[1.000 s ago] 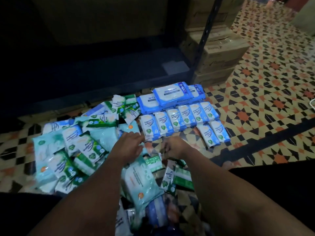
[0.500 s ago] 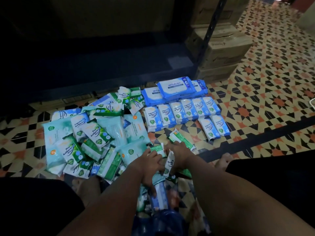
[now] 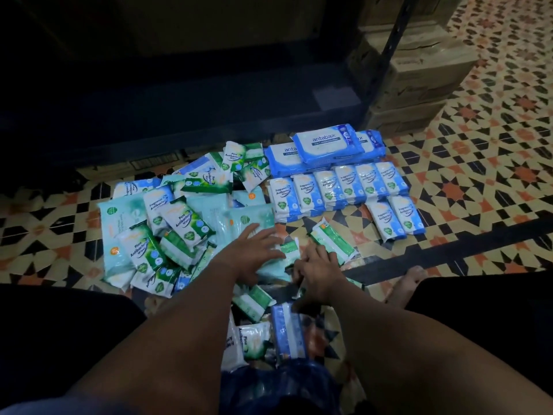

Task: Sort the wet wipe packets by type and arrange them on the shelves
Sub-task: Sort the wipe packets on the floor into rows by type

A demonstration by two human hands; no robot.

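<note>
While both hands work the loose heap at mid-frame, sorting is only partly done.
Left hand [image 3: 254, 250] lies flat, fingers spread, on a pale teal packet [image 3: 248, 218]; right hand [image 3: 318, 269] rests fingers-down near a green packet [image 3: 332, 242], and whether it pinches anything I cannot tell. That green packet lies flat, long axis running upper left to lower right. Best to lift one type at a time and lay it parallel beside the blue rows [image 3: 338, 187] at centre right, leaving those undisturbed.
</note>
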